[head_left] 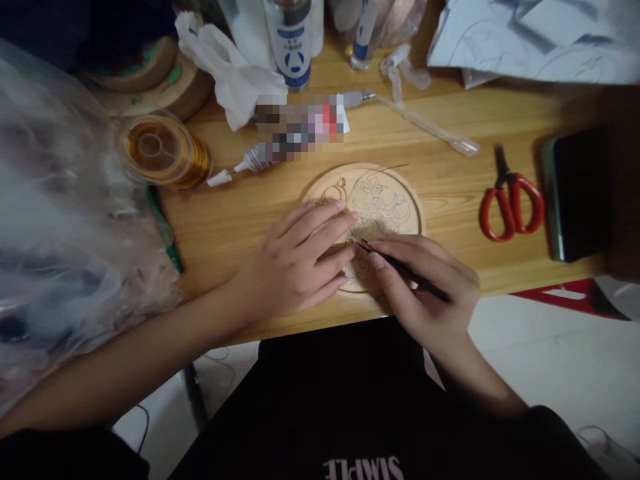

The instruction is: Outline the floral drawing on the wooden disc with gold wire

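At the frame's centre, the left hand (295, 263) lies flat, fingers spread, pinning a round pale wooden disc (367, 217) with a floral outline. The right hand (425, 287) pinches a thin black tool (405, 271) (tip on the drawing); a slip could mar the line.

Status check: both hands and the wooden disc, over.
Left hand flat on wooden disc, pinning it. Right hand shut on thin dark tool, tip on the disc. Red scissors lie apart, right.
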`<state>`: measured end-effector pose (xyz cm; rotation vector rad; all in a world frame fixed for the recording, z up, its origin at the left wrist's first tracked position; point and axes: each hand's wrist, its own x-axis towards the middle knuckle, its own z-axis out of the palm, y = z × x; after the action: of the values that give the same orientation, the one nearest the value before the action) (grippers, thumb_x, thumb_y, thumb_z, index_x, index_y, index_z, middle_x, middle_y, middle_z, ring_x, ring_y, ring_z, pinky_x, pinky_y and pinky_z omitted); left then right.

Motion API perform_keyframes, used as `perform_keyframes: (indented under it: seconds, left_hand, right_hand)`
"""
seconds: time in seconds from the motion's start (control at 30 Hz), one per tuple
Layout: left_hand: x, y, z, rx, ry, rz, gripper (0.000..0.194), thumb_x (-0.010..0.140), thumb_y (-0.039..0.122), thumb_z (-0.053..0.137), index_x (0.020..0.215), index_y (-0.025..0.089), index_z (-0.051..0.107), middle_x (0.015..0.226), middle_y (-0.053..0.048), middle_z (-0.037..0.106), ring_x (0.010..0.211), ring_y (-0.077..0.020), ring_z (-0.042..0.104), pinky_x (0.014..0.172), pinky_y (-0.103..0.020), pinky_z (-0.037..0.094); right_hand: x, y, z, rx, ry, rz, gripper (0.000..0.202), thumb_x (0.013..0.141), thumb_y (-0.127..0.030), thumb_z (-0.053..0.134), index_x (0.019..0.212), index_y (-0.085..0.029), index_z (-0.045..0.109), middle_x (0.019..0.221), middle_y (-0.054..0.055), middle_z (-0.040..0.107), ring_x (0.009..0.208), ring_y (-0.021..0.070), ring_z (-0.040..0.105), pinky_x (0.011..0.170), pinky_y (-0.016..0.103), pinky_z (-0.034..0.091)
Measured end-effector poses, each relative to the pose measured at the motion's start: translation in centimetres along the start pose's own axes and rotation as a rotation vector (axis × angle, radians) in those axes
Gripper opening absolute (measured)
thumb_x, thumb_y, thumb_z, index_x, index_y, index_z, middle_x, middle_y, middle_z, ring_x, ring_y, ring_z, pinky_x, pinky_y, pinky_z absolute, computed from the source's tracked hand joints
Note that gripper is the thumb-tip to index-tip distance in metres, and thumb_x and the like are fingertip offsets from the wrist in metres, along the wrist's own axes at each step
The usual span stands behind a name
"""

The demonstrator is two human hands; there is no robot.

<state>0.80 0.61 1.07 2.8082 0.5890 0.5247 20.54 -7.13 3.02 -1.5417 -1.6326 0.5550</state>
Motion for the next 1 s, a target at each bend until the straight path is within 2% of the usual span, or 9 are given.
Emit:
perform_keyframes:
  seconds: [0.27, 0.43, 0.63, 1.0]
  left_hand:
    - [0.0, 0.0, 0.3, -0.027, 0.031, 0.002, 0.025, 0.094, 0.028, 0.06, 0.113, 0.013, 0.067, 0.135, -0.017, 0.062, 0.131, -0.0342, 0.056, 0.109, -0.051, 0.049]
    - [-0.1, 0.0, 0.5, -0.056, 0.029, -0.009, 0.027, 0.095, 0.027, 0.059, 0.116, 0.012, 0.066, 0.136, -0.017, 0.061, 0.132, -0.0333, 0.054, 0.111, -0.052, 0.047]
    - [-0.1, 0.0, 0.6, -0.075, 0.041, 0.0, 0.027, 0.094, 0.026, 0.06, 0.115, 0.01, 0.067, 0.135, -0.018, 0.062, 0.131, -0.0353, 0.055, 0.11, -0.053, 0.048]
    - [0.1, -0.1, 0.4, -0.026, 0.041, 0.02, 0.025, 0.097, 0.027, 0.056, 0.114, 0.013, 0.066, 0.134, -0.014, 0.065, 0.129, -0.0325, 0.058, 0.107, -0.05, 0.051]
  right_hand:
    - [0.7, 0.3, -0.1, -0.019, -0.054, -0.022, 0.018, 0.084, -0.008, 0.069, 0.098, -0.018, 0.073, 0.093, 0.005, 0.076, 0.085, 0.014, 0.072, 0.073, 0.025, 0.06]
    - [0.9, 0.3, -0.2, -0.036, -0.055, -0.037, 0.019, 0.084, -0.008, 0.069, 0.098, -0.019, 0.073, 0.093, 0.005, 0.076, 0.084, 0.015, 0.072, 0.073, 0.026, 0.06]
    - [0.9, 0.3, -0.3, -0.046, -0.069, -0.075, 0.02, 0.083, -0.005, 0.069, 0.098, -0.017, 0.073, 0.095, 0.007, 0.077, 0.089, 0.0149, 0.073, 0.081, 0.027, 0.06]
    - [2.2, 1.0, -1.6, -0.038, -0.23, -0.177, 0.02, 0.084, -0.006, 0.069, 0.101, -0.017, 0.073, 0.097, 0.007, 0.077, 0.087, 0.0153, 0.074, 0.077, 0.025, 0.061]
